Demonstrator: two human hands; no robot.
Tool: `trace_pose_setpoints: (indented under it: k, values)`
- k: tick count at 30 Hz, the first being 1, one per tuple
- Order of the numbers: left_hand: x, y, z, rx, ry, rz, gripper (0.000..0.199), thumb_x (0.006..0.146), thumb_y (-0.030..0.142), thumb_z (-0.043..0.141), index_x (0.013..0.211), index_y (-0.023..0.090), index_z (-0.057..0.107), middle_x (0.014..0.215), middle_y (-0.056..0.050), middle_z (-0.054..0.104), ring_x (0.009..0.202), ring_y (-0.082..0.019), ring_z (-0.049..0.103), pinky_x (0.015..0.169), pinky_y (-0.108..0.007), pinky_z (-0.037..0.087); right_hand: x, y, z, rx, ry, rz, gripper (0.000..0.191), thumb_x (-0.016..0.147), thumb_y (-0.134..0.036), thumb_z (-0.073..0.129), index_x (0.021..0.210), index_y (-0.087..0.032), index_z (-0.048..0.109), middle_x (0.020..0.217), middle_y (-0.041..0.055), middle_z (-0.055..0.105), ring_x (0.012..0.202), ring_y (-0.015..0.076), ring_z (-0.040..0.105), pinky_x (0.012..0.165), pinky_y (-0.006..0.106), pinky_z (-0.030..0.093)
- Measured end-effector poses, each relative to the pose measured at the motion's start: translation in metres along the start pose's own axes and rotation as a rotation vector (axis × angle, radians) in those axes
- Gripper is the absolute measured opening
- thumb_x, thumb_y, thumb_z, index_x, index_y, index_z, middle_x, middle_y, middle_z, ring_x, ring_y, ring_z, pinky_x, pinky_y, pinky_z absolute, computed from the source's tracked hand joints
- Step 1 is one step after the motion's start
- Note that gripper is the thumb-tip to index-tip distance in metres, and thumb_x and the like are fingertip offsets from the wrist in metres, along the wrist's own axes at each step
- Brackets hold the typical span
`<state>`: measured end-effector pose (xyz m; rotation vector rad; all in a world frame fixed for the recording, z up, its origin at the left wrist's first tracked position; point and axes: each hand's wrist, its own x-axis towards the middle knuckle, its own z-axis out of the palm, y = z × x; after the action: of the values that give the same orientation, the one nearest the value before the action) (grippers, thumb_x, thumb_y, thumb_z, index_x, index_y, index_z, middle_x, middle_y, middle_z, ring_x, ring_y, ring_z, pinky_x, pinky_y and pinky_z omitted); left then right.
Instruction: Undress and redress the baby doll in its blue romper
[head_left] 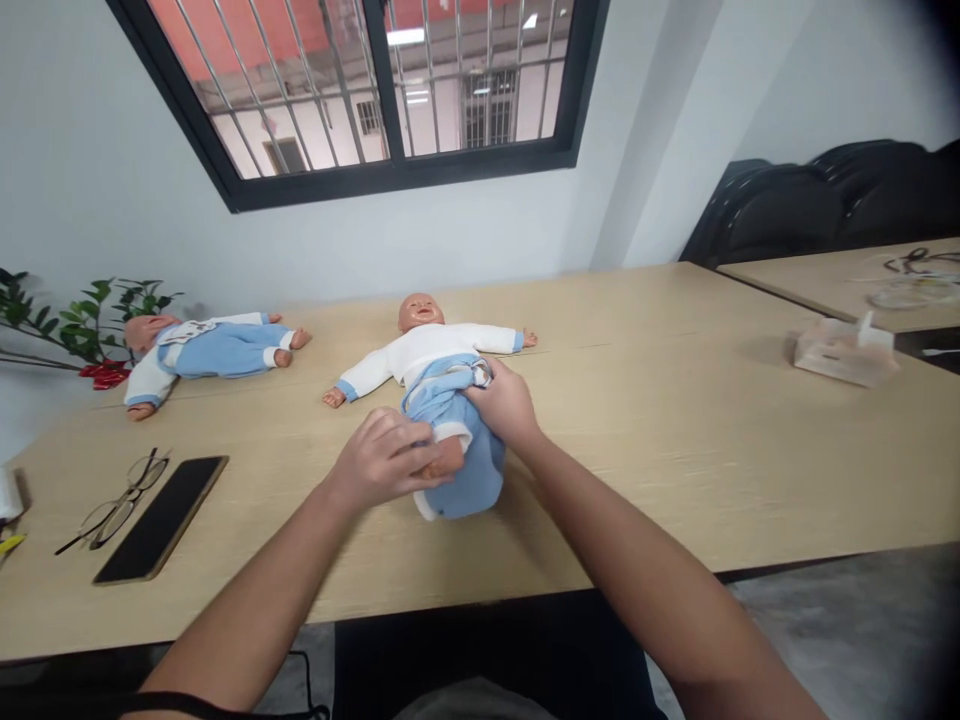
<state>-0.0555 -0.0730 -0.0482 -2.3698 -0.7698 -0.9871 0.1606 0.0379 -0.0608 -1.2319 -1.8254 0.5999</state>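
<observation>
A baby doll (424, 345) in a white top with blue cuffs lies on its back on the table, head toward the window and arms spread. Blue trousers (480, 485) with white cuffs are bunched around its lower body. My left hand (386, 455) is closed around the doll's foot (448, 458), which pokes out of a white cuff. Higher up, my right hand (506, 400) grips the gathered blue cloth near the doll's waist. The doll's other foot is out of sight.
A second doll (225, 350) in blue and white lies at the back left beside a plant (90, 320). Eyeglasses (120, 505) and a phone (161, 520) rest at the left. A tissue pack (844, 350) sits at the right, with black chairs (810, 205) beyond.
</observation>
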Motion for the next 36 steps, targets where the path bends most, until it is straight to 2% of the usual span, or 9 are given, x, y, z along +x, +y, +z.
trace_pose_setpoints:
  k: [6,14,18,21,26,29,32,34,36]
  values:
    - [0.003,-0.008,-0.008,-0.118,-0.153,-0.193,0.032,0.084,0.051,0.078,0.088,0.022,0.064,0.071,0.000,0.065,0.070,-0.018,0.060,0.068,-0.032,0.045,0.004,0.013,-0.030,0.316,-0.534,-0.189,0.056,0.078,-0.041,0.083,0.129,-0.021,0.067,0.125,0.0060,0.074,0.112,0.0271,0.069,0.097,0.038,0.053]
    - [0.004,0.008,-0.003,-0.107,-0.147,0.037,0.019,0.090,0.032,0.075,0.098,0.023,0.061,0.103,-0.002,0.075,0.095,-0.020,0.065,0.085,-0.036,0.043,0.018,0.039,-0.006,0.318,-0.118,-0.008,0.044,0.079,-0.032,0.077,0.121,-0.019,0.072,0.122,0.0091,0.075,0.112,0.0289,0.069,0.103,0.045,0.051]
    - [0.008,0.012,-0.002,-0.213,-0.460,-0.170,0.020,0.089,0.036,0.073,0.086,0.022,0.058,0.093,-0.002,0.069,0.087,-0.020,0.061,0.079,-0.035,0.042,0.024,0.052,-0.033,0.379,-0.464,-0.066,0.061,0.078,-0.039,0.081,0.134,-0.022,0.065,0.140,0.0091,0.066,0.125,0.0283,0.062,0.108,0.042,0.047]
    - [0.011,0.013,-0.002,-0.277,-0.664,-0.346,0.023,0.080,0.032,0.076,0.091,0.023,0.059,0.091,-0.001,0.065,0.089,-0.022,0.060,0.075,-0.033,0.042,0.021,0.050,-0.057,0.256,-0.703,-0.044,0.062,0.073,-0.044,0.086,0.127,-0.021,0.067,0.125,0.0078,0.071,0.110,0.0269,0.066,0.096,0.038,0.052]
    - [0.013,0.018,-0.005,-0.357,-0.696,-0.398,0.034,0.073,0.039,0.084,0.093,0.025,0.061,0.091,0.000,0.067,0.087,-0.023,0.062,0.070,-0.032,0.041,0.015,0.033,-0.065,0.213,-0.712,-0.061,0.033,0.078,-0.047,0.078,0.090,-0.018,0.067,0.082,-0.0004,0.065,0.076,0.0179,0.058,0.069,0.029,0.049]
    - [0.012,0.016,-0.004,-0.393,-0.628,-0.314,0.029,0.084,0.048,0.076,0.084,0.024,0.062,0.079,0.000,0.065,0.078,-0.020,0.061,0.068,-0.032,0.042,0.011,0.022,-0.058,0.388,-0.594,-0.090,0.032,0.079,-0.045,0.077,0.091,-0.018,0.063,0.083,-0.0012,0.063,0.078,0.0174,0.058,0.070,0.029,0.049]
    - [0.008,0.011,0.001,-0.302,-0.278,-0.315,0.018,0.093,0.041,0.069,0.094,0.023,0.064,0.092,-0.003,0.070,0.091,-0.022,0.064,0.085,-0.037,0.047,0.004,0.008,-0.051,0.533,-0.487,-0.149,0.029,0.078,-0.040,0.077,0.088,-0.020,0.060,0.091,0.0005,0.066,0.085,0.0186,0.062,0.077,0.030,0.051]
    - [0.004,0.007,0.007,-0.224,0.008,-0.410,0.036,0.089,0.041,0.073,0.118,0.023,0.061,0.118,-0.009,0.068,0.114,-0.027,0.062,0.101,-0.045,0.046,-0.003,-0.002,-0.046,0.553,-0.493,-0.210,0.022,0.079,-0.035,0.075,0.083,-0.021,0.059,0.098,0.0019,0.070,0.091,0.0198,0.064,0.082,0.031,0.051]
    - [0.002,0.005,0.014,-0.222,0.087,-0.521,0.071,0.083,0.047,0.080,0.141,0.023,0.047,0.142,-0.015,0.058,0.134,-0.033,0.052,0.111,-0.052,0.041,-0.011,-0.010,-0.042,0.511,-0.552,-0.263,0.012,0.081,-0.030,0.071,0.082,-0.022,0.062,0.102,0.0019,0.073,0.095,0.0204,0.066,0.084,0.031,0.051]
